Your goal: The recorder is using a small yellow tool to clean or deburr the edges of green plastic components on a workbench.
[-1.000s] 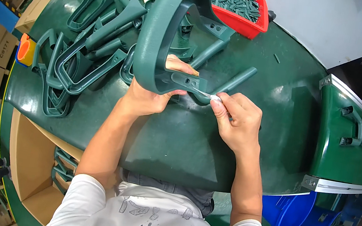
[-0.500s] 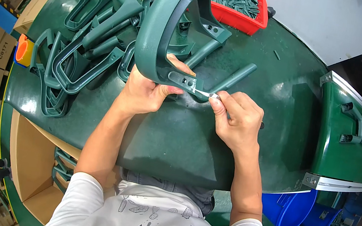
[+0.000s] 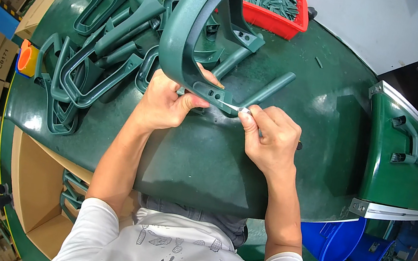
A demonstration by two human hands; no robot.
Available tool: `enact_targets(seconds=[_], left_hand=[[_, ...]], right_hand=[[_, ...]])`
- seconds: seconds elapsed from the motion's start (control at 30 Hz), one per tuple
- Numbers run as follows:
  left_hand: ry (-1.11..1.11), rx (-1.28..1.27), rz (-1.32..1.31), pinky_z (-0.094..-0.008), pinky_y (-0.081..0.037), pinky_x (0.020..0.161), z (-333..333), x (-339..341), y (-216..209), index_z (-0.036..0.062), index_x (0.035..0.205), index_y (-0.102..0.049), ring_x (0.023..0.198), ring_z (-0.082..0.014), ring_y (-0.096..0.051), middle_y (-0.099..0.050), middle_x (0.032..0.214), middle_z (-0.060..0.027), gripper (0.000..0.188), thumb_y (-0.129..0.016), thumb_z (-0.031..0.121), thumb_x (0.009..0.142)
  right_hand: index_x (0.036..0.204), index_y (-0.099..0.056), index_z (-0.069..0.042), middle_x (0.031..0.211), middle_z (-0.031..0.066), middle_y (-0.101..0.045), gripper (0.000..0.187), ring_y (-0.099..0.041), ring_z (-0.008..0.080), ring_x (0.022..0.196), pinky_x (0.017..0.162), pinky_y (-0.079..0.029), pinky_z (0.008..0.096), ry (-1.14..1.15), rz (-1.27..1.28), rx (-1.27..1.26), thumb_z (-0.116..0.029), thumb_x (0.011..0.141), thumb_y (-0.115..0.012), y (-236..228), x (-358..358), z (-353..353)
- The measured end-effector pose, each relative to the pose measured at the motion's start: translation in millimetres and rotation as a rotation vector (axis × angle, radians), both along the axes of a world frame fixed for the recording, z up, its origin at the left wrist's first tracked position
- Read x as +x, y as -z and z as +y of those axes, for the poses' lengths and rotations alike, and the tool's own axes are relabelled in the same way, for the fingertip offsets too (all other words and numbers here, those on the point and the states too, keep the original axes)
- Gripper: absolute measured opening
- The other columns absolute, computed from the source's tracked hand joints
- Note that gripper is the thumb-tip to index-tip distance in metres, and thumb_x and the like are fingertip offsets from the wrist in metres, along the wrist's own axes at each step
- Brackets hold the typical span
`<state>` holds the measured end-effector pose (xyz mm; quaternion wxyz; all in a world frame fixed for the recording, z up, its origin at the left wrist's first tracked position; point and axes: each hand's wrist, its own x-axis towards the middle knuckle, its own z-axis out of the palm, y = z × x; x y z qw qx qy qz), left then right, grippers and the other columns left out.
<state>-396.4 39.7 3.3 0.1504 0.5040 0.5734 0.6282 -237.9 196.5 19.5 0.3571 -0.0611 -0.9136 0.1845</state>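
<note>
The left hand (image 3: 164, 104) grips the green frame (image 3: 176, 43) near its holed lower end, above the table (image 3: 203, 168); the right hand (image 3: 273, 140) pinches a slim pointed tool (image 3: 232, 106) at that end. Light, short strokes directed away from the left hand probably suit best.

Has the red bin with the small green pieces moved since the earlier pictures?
No. Judged against the white wall behind it, the red bin keeps its place on the green table.
</note>
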Motion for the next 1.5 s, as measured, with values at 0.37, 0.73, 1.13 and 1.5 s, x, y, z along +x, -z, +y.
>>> enact_targets(seconds=[0.37, 0.73, 1.13, 1.5], left_hand=[[0.004, 0.028, -0.012, -0.0256, -0.048, 0.058, 4, 4, -4, -0.0035, 0.092, -0.065, 0.066, -0.0140, -0.060, -0.064, 0.080, -0.0088, 0.032, -0.070, 0.026, 0.082], [0.025, 0.070, -0.059, -0.0251, -0.051, 0.059, 8, 7, -7, -0.0033, 0.092, -0.066, 0.069, -0.0148, -0.063, -0.065, 0.081, -0.0085, 0.025, -0.072, 0.017, 0.078], [0.043, 0.213, -0.188, -0.0329, -0.055, 0.074, 5, 3, -3, -0.0016, 0.092, -0.059, 0.091, -0.0259, -0.066, -0.066, 0.097, -0.0203, 0.031, -0.079, 0.003, 0.069], [0.199, 0.322, -0.264, -0.0384, -0.055, 0.078, 9, -4, 3, 0.0006, 0.092, -0.061, 0.093, -0.0322, -0.066, -0.067, 0.094, -0.0220, 0.037, -0.083, 0.005, 0.063]], right_hand=[[0.076, -0.066, -0.006, 0.057, 0.0036, -0.052, 0.014, -0.052, 0.0199, 0.049, 0.043, -0.039, 0.0335, 0.054, -0.031, 0.025, -0.018, 0.076, -0.072, 1, 1, 0], [0.077, -0.066, -0.005, 0.057, 0.0045, -0.051, 0.014, -0.052, 0.0212, 0.050, 0.044, -0.040, 0.0343, -0.035, -0.028, 0.008, -0.018, 0.077, -0.071, -2, 4, 5], [0.080, -0.069, 0.000, 0.057, 0.0056, -0.054, 0.021, -0.050, 0.0138, 0.049, 0.045, -0.037, 0.0268, -0.233, 0.024, -0.549, -0.021, 0.082, -0.070, 1, 13, 10], [0.076, -0.069, -0.001, 0.055, 0.0060, -0.054, 0.021, -0.050, 0.0146, 0.048, 0.044, -0.037, 0.0279, -0.305, -0.005, -0.522, -0.021, 0.081, -0.071, 1, 12, 7]])
